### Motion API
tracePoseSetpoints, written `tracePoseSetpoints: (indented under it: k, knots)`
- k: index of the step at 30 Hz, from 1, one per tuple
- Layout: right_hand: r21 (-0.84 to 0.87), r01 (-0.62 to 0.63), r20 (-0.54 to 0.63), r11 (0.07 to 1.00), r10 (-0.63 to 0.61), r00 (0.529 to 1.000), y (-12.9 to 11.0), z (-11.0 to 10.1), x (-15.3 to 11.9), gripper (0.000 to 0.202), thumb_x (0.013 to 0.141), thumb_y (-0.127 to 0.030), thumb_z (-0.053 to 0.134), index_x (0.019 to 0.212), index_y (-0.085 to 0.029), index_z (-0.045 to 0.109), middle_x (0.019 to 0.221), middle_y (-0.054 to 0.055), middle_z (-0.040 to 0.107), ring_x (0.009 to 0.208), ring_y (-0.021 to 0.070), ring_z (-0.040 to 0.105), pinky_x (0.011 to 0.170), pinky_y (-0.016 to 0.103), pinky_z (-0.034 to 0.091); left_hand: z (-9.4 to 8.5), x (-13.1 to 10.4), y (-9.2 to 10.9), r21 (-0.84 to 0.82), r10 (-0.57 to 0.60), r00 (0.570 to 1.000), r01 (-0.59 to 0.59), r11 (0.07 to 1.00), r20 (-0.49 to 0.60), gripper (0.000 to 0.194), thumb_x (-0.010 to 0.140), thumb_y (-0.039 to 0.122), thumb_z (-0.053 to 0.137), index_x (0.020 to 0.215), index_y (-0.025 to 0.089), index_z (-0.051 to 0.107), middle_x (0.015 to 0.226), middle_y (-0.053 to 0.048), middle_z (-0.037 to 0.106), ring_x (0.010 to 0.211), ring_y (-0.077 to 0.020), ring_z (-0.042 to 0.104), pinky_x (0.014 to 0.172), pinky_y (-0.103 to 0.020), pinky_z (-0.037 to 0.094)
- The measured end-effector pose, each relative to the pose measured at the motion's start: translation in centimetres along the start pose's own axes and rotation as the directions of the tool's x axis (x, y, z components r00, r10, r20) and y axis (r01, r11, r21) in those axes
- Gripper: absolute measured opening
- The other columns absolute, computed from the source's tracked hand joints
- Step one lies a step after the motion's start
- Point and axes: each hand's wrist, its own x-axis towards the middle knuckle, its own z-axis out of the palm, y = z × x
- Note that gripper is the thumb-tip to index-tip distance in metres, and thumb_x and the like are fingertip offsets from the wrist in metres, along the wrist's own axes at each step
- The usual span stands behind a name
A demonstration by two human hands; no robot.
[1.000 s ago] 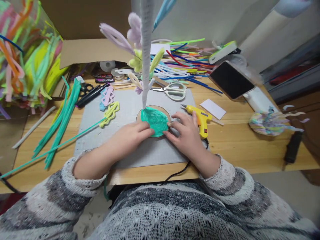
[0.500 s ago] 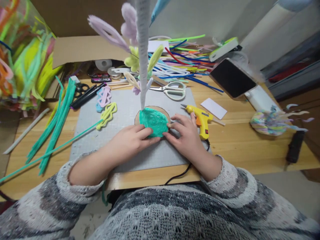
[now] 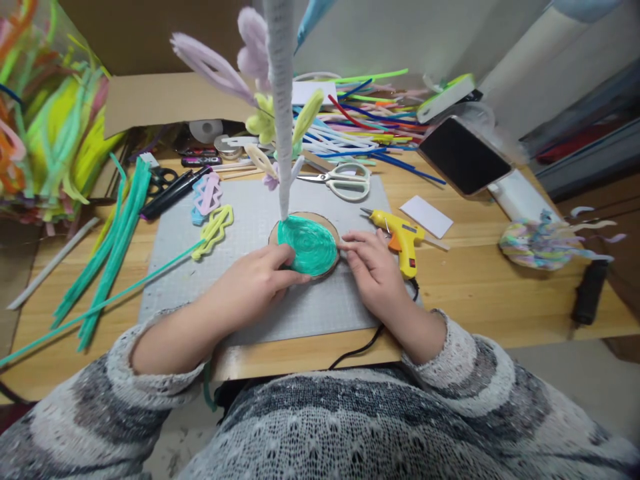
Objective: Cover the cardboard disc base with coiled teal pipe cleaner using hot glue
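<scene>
More green disc (image 3: 314,247) visible than before

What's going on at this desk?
A person in a striped sweater is working with both hands at a green fuzzy disc on a round base. The left hand touches the disc's near-left side, and the right hand has its fingertips at the base's right edge. A white stalk rises by the disc's far-left edge. A yellow glue gun and scissors lie nearby, neither in hand.
</scene>
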Motion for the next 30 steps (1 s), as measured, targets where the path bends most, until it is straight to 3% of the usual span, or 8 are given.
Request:
tracePoseSetpoints:
  k: [4,7,13,18,24,27,30]
  knots:
    - [0.126,-0.013,-0.075,0.992,0.023,0.997,-0.4,-0.1,-0.2,0.022,0.095,-0.021,0.043,0.115,-0.025,0.050,0.112,0.007,0.071,0.109,0.0206,0.066,0.120,0.057,0.017,0.0,0.0,-0.1,-0.009,0.008,1.000,-0.008,1.000,0.002,0.039,0.091,0.011,0.041,0.112,0.025,0.072,0.095,-0.010,0.059,0.086,-0.0204,0.054,0.073,-0.033,0.048]
    - [0.134,0.008,-0.042,0.991,-0.002,0.999,-0.6,-0.1,-0.4,0.024,0.093,-0.014,0.041,0.114,-0.026,0.043,0.110,0.007,0.073,0.115,0.0208,0.065,0.121,0.058,0.013,-0.1,0.0,-0.1,-0.028,-0.006,1.000,0.007,1.000,0.016,0.038,0.091,0.012,0.042,0.112,0.025,0.071,0.095,-0.010,0.059,0.087,-0.0205,0.054,0.074,-0.033,0.048]
    - [-0.092,0.124,0.043,0.988,-0.120,0.992,-1.0,0.0,-0.5,0.029,0.087,-0.009,0.042,0.112,-0.023,0.042,0.111,0.010,0.072,0.123,0.0237,0.059,0.119,0.062,0.015,-0.1,-0.1,-0.2,-0.031,0.011,1.000,-0.011,0.999,-0.004,0.039,0.090,0.010,0.043,0.112,0.025,0.071,0.093,-0.009,0.059,0.086,-0.0209,0.054,0.074,-0.035,0.048]
    - [-0.290,0.313,0.112,0.904,-0.293,0.950,-1.4,0.0,-0.5,0.038,0.082,-0.004,0.043,0.117,-0.019,0.047,0.118,0.013,0.070,0.121,0.0241,0.061,0.119,0.062,0.009,-0.1,0.0,-0.1,-0.032,0.024,1.000,-0.024,0.999,-0.016,0.039,0.090,0.010,0.043,0.112,0.025,0.072,0.092,-0.009,0.059,0.084,-0.0203,0.055,0.071,-0.034,0.049]
    - [-0.317,0.350,0.124,0.881,-0.328,0.937,-1.7,0.0,-0.6,0.041,0.078,-0.001,0.043,0.115,-0.018,0.050,0.116,0.012,0.071,0.120,0.0238,0.061,0.118,0.063,0.003,0.1,0.0,-0.2,-0.029,0.027,0.999,-0.028,0.999,-0.036,0.038,0.090,0.010,0.044,0.112,0.025,0.072,0.092,-0.010,0.058,0.082,-0.0204,0.055,0.070,-0.035,0.049]
    - [-0.285,0.363,0.073,0.887,-0.358,0.931,-1.9,-0.2,-0.7,0.040,0.076,-0.002,0.044,0.111,-0.019,0.052,0.105,0.009,0.073,0.114,0.0240,0.065,0.118,0.063,0.008,0.1,0.0,-0.2,-0.040,0.014,0.999,-0.015,0.999,-0.033,0.040,0.090,0.009,0.044,0.113,0.026,0.072,0.091,-0.009,0.058,0.082,-0.0204,0.054,0.070,-0.035,0.049]
    - [-0.245,0.333,-0.032,0.910,-0.351,0.936,-2.1,-0.4,-0.8,0.035,0.075,-0.003,0.046,0.104,-0.021,0.055,0.090,0.005,0.073,0.100,0.0229,0.069,0.116,0.061,0.023,0.1,0.0,-0.2,-0.053,0.015,0.999,-0.016,0.998,-0.031,0.039,0.090,0.009,0.043,0.111,0.025,0.073,0.087,-0.008,0.056,0.081,-0.0202,0.054,0.070,-0.034,0.048]
